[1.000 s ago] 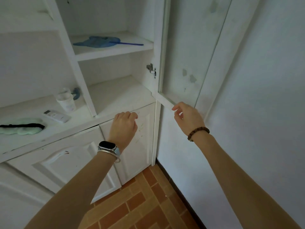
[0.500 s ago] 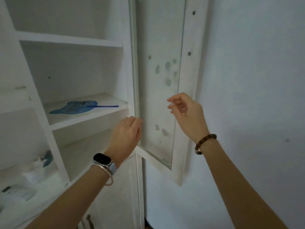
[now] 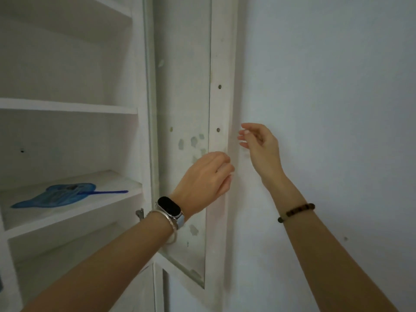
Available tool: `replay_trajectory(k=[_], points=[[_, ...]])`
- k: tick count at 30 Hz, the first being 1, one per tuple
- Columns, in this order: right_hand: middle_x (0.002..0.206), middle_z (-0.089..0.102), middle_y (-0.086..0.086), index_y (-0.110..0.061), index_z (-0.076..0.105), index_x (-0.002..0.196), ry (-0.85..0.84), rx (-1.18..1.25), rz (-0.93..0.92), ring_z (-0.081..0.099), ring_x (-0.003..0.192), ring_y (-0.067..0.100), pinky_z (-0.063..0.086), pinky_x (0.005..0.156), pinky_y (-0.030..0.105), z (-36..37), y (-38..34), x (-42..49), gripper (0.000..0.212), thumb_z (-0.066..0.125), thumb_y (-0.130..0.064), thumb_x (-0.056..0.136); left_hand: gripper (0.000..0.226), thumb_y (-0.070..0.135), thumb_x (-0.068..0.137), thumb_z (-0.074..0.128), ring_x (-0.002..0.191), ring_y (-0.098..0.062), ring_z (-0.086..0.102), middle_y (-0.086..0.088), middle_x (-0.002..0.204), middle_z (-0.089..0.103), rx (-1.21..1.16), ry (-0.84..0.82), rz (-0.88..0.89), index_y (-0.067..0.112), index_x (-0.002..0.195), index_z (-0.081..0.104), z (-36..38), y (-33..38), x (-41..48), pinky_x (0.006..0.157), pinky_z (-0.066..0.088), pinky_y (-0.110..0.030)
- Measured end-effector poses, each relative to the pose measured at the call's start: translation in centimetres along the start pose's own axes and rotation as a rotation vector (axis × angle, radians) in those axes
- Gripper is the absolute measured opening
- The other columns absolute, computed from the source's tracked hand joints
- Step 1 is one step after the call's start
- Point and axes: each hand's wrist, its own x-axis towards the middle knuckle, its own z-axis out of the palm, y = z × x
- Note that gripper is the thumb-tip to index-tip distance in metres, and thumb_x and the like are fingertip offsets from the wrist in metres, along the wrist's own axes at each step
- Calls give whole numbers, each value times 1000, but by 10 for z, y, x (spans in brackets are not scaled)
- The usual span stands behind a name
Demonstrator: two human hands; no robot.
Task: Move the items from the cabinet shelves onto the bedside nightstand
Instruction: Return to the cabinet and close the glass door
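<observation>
A white cabinet stands open, its glass door (image 3: 182, 91) swung against the right wall. A blue fly swatter (image 3: 60, 195) lies flat on a middle shelf (image 3: 74, 218) at the left. My left hand (image 3: 203, 179), with a watch and bangle on the wrist, rests on the door's outer frame (image 3: 221, 104), fingers curled against its edge. My right hand (image 3: 258, 143), with a bead bracelet, hovers just right of that frame, fingers apart and holding nothing. The nightstand is out of view.
A plain white wall (image 3: 326, 109) fills the right side, close behind the open door. Bare white shelves (image 3: 67, 106) sit above the fly swatter. A metal hinge (image 3: 140, 213) shows at the cabinet's side panel.
The view has risen and turned right; the lower shelf with the cup and remote has left the frame. Both hands have moved right to the door's outer frame as the door swung to the wall.
</observation>
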Motion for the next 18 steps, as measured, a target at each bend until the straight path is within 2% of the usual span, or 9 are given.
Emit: replay_trajectory(k=[4,7,11,15,18], points=[[116,67,7,-7,58,127,-121,69,96,65,108,13,52,96,26,10,9,17,30,45,-16,101,27,20,96,47,99,-29,57,-11,92,62,21,-20,66,4,83,65,12,2,13,98,40,-36],[119,68,6,-7,56,131,-176,191,181,66,109,12,51,99,27,16,9,26,34,42,-19,103,35,25,98,44,101,-29,58,-10,88,63,76,-55,72,4,80,66,22,0,14,107,35,-38],[116,71,5,-7,62,126,-213,324,197,67,109,13,51,99,29,20,2,32,33,40,-16,103,39,27,98,43,100,-28,59,-9,84,63,132,-62,96,4,77,66,22,-6,14,111,31,-38],[111,73,2,-13,68,115,-224,306,180,69,105,12,52,96,28,22,-3,32,30,40,-14,103,41,29,98,41,97,-29,59,-9,83,62,158,-77,148,3,79,67,16,-9,16,112,29,-37],[108,74,2,-12,69,114,-208,282,192,69,103,12,53,95,28,23,-5,32,30,41,-14,103,43,31,99,41,99,-29,58,-9,85,63,173,-97,153,3,81,68,13,-9,15,113,27,-37]])
